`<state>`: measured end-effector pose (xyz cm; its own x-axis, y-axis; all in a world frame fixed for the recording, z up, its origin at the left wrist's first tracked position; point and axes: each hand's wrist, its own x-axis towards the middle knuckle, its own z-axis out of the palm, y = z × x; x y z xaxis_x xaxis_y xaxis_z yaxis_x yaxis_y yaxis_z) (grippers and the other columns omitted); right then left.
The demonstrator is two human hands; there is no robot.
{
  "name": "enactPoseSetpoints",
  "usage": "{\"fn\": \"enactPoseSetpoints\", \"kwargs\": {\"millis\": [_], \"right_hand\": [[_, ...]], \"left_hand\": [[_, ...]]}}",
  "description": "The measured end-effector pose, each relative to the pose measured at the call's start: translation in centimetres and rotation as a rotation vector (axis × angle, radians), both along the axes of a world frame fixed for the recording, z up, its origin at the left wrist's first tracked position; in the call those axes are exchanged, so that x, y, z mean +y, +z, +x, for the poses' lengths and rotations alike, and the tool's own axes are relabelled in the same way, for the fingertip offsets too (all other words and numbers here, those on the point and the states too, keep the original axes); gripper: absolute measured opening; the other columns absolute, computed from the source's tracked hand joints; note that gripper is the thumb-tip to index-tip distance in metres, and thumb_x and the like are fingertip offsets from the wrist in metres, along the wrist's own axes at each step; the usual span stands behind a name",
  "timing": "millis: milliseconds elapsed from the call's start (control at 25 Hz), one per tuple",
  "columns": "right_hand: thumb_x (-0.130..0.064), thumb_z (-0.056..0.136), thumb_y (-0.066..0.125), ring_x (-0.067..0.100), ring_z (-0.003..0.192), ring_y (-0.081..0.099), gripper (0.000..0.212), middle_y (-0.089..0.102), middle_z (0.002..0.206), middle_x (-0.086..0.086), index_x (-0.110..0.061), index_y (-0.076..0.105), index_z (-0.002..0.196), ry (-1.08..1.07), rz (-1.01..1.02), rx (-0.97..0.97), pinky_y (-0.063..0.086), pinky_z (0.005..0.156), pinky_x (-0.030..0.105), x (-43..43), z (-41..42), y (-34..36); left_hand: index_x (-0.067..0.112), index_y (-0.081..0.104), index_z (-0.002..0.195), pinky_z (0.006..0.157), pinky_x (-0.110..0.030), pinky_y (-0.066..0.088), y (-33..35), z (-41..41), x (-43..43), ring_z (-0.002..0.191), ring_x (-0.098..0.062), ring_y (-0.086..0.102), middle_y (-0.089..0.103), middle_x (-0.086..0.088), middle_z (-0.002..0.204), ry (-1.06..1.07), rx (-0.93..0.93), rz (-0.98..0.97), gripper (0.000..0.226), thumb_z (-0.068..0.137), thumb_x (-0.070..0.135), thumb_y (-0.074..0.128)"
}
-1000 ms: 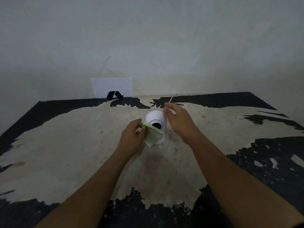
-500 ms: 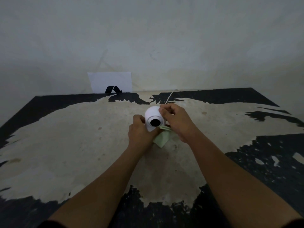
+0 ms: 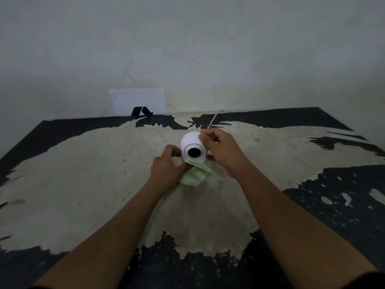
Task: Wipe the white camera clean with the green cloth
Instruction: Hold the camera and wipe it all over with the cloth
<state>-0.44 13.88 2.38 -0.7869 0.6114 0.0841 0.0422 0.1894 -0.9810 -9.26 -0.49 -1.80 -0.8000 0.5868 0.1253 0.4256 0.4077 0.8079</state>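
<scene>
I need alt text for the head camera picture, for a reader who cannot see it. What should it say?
Two bare hands work on a white camera on a worn black-and-beige table: the left hand presses a folded green cloth under its dark lens, and the right hand grips its side. A thin white cable runs back toward the wall, where a white sheet leans.

Two bare forearms reach in from the bottom edge of the view, both uncovered from wrist to near the elbow. The left hand (image 3: 166, 165) and the right hand (image 3: 223, 151) wear no gloves, rings, watch or bands that can be made out. At the bottom right corner a sliver of dark fabric shows over the right arm, likely the hem of a short sleeve (image 3: 373, 281); a similar dark edge shows faintly by the left arm.
</scene>
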Motion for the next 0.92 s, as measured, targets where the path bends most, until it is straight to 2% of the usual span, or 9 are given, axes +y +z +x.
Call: {"fn": "enactPoseSetpoints", "kwargs": {"millis": [120, 320, 440, 520, 600, 680, 760, 920], "right_hand": [[-0.034, 0.086, 0.062, 0.016, 0.102, 0.062, 0.021, 0.065, 0.102, -0.009, -0.025, 0.066, 0.105, -0.003, 0.014, 0.006, 0.055, 0.090, 0.049, 0.1, 0.0, -0.2], [-0.034, 0.088, 0.061, 0.008, 0.096, 0.061, 0.026, 0.066, 0.104, -0.006, -0.022, 0.065, 0.110, -0.023, 0.042, -0.004, 0.054, 0.087, 0.037, 0.0, 0.1, 0.0], [-0.034, 0.087, 0.061, 0.012, 0.098, 0.061, 0.027, 0.066, 0.105, -0.005, -0.022, 0.066, 0.111, -0.017, 0.019, 0.003, 0.057, 0.083, 0.039, -0.1, 0.1, 0.1], [-0.035, 0.086, 0.062, 0.013, 0.100, 0.062, 0.027, 0.066, 0.103, -0.007, -0.022, 0.066, 0.110, -0.013, -0.002, 0.005, 0.057, 0.085, 0.045, -0.1, 0.0, 0.0], [-0.034, 0.086, 0.062, 0.014, 0.100, 0.062, 0.027, 0.065, 0.102, -0.008, -0.021, 0.066, 0.110, -0.010, -0.009, -0.001, 0.057, 0.084, 0.049, -0.1, 0.0, 0.0], [-0.034, 0.086, 0.063, 0.014, 0.100, 0.062, 0.027, 0.065, 0.101, -0.009, -0.021, 0.066, 0.110, -0.009, -0.001, 0.001, 0.057, 0.085, 0.050, -0.1, 0.1, 0.1], [-0.035, 0.086, 0.062, 0.015, 0.101, 0.062, 0.027, 0.065, 0.101, -0.009, -0.022, 0.066, 0.110, -0.012, 0.004, 0.007, 0.057, 0.085, 0.051, -0.2, 0.1, 0.1], [-0.037, 0.086, 0.061, 0.013, 0.102, 0.061, 0.029, 0.066, 0.106, -0.004, -0.022, 0.066, 0.110, -0.045, 0.043, 0.005, 0.054, 0.091, 0.047, -0.4, 0.3, -0.1]], "left_hand": [[0.025, 0.045, 0.100, 0.087, -0.042, 0.048, 0.6, -0.5, 0.3, 0.099, -0.025, 0.056, 0.059, 0.001, 0.104, -0.030, 0.002, -0.028, 0.047, 0.069, 0.044, 0.074], [0.029, 0.031, 0.095, 0.080, -0.050, 0.051, 0.1, 1.6, 2.5, 0.092, -0.029, 0.057, 0.052, 0.001, 0.096, 0.145, -0.027, -0.011, 0.071, 0.051, 0.056, 0.080], [0.032, 0.034, 0.095, 0.080, -0.047, 0.050, -0.1, 1.3, 2.1, 0.092, -0.027, 0.057, 0.052, 0.005, 0.096, 0.114, 0.010, 0.002, 0.062, 0.057, 0.054, 0.078], [0.027, 0.043, 0.099, 0.076, -0.037, 0.049, 0.3, 0.4, 1.2, 0.090, -0.021, 0.056, 0.055, 0.006, 0.099, 0.034, 0.036, -0.003, 0.047, 0.069, 0.045, 0.075], [0.021, 0.053, 0.103, 0.065, -0.021, 0.043, 1.0, -0.6, 0.1, 0.085, -0.014, 0.056, 0.059, 0.005, 0.099, -0.038, 0.043, -0.023, 0.035, 0.077, 0.036, 0.071], [0.018, 0.057, 0.104, 0.060, -0.015, 0.039, 1.6, -1.1, -0.6, 0.083, -0.012, 0.058, 0.063, 0.003, 0.097, -0.079, 0.077, -0.055, 0.031, 0.080, 0.032, 0.068], [0.018, 0.056, 0.104, 0.062, -0.017, 0.041, 1.8, -0.9, -0.6, 0.086, -0.014, 0.058, 0.062, 0.003, 0.097, -0.081, 0.095, -0.060, 0.033, 0.078, 0.034, 0.069], [0.023, 0.042, 0.100, 0.078, -0.037, 0.047, 0.6, 1.3, 1.3, 0.086, -0.019, 0.056, 0.055, 0.005, 0.097, 0.072, 0.110, -0.066, 0.053, 0.067, 0.052, 0.073]]}}
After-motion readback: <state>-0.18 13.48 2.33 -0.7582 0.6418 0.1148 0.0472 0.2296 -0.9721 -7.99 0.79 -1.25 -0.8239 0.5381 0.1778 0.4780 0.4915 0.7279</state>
